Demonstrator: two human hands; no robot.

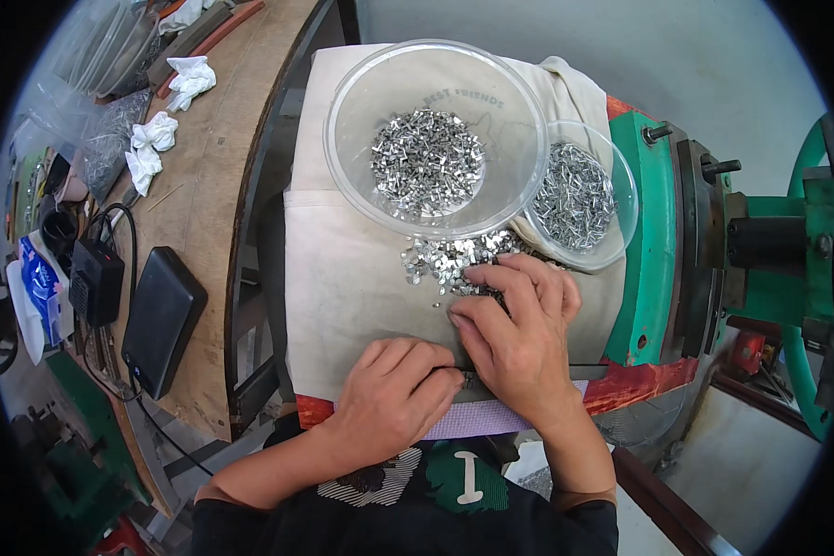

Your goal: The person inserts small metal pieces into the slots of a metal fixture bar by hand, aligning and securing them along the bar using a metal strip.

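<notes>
Flat metal chips (449,261) lie loose on the beige cloth (329,315), heaped just below the near rim of the large clear tub (345,107). Your right hand (519,320) bends over the heap's right side, its fingers loosely curled and slightly apart; you cannot tell from here whether a chip is between them. Your left hand (394,398) is near the cloth's front edge, thumb and forefinger drawn close together; whatever they may pinch is hidden.

With the heap unwalled, a wide sweep of your right fingers would probably scatter chips across the cloth, perhaps over its front edge. The smaller clear bowl (628,199) of thin metal pins (574,199) sits close beyond your right knuckles; a knock from them could tip it and mix pins into the chips. Thin edges might also nick your bare fingertips.
</notes>
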